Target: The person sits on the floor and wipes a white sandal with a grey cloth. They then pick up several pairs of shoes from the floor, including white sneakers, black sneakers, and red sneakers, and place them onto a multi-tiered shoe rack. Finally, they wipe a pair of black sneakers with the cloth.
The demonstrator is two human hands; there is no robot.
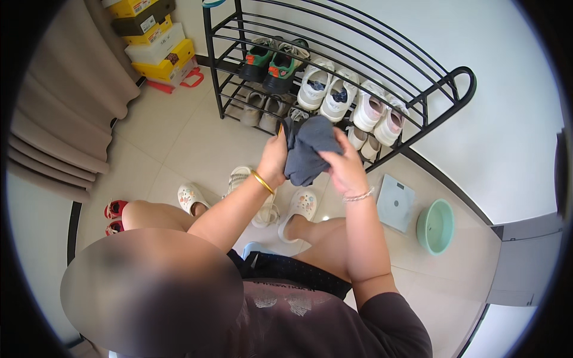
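Observation:
A dark grey cloth point(313, 146) is bunched up between my two hands, in front of the shoe rack. On its left side, my left hand point(274, 160) grips it, with a gold bangle on the wrist. A darker edge shows by the left thumb; I cannot make out whether it belongs to the cloth or to something under it. My right hand point(346, 166) pinches the cloth's right side with bent fingers and wears a beaded bracelet. Below the cloth, a pair of pale strappy sandals point(265, 215) stands on the floor between my feet, which wear white clogs point(302, 204).
The black metal shoe rack point(224, 98) holds green-and-black shoes point(280, 65), white sneakers point(338, 98) and grey shoes point(253, 107). Stacked shoe boxes point(158, 48) stand far left by a curtain point(65, 107). Red shoes point(114, 209) lie left; a scale point(396, 203) and green basin point(436, 227) stand right.

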